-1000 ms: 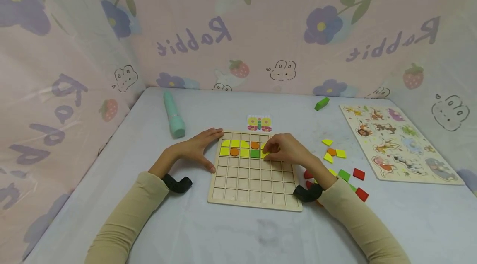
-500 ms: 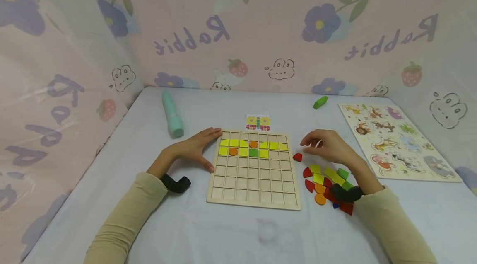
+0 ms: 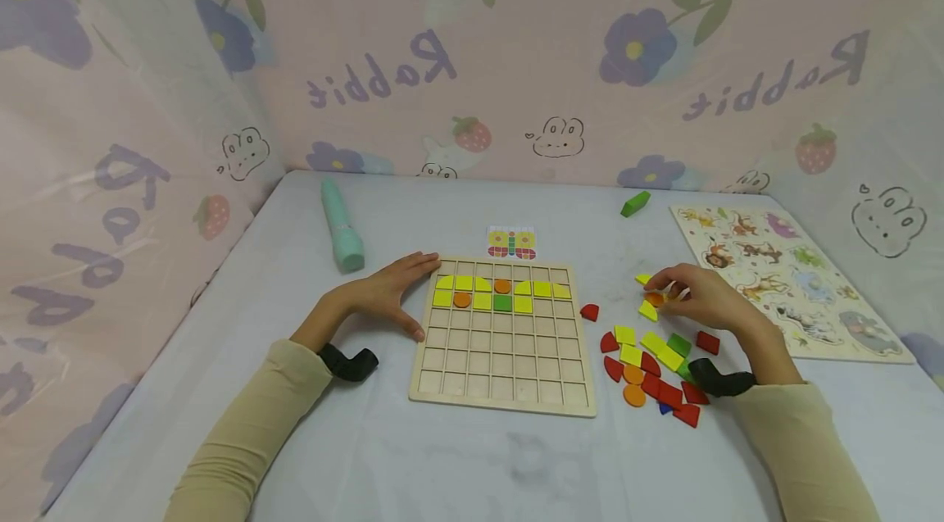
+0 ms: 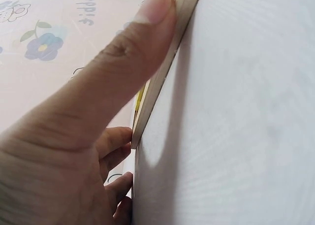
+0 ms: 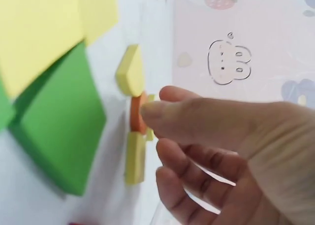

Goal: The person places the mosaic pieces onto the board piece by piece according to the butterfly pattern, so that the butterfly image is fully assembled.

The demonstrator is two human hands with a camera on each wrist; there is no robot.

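So the right hand [image 3: 696,297] has just left the board [image 3: 475,340]. A second ago it was down by the right end of the top coloured row; now it's off toward the table's [image 3: 413,456] right side, at an orange disc [image 3: 654,300] lying tight among some loose yellow pieces [image 3: 648,310]. Thumb and index are bent either side of the disc. Honestly can't tell if it's really pinched yet.

Nothing on the board looks different from half a second back. Its second row is full across, but the row below stops at a yellow square [image 3: 523,305] with two bare cells to its right. So, my read: that row is the unfinished bit, and an orange disc would suit the matching spot on the butterfly card [image 3: 512,243] past the board's far edge.

Left hand [image 3: 387,292] hasn't budged: fingers stretched out, thumb and fingertips against the board's left edge. A red wedge [image 3: 590,312] sits just beside the right edge.
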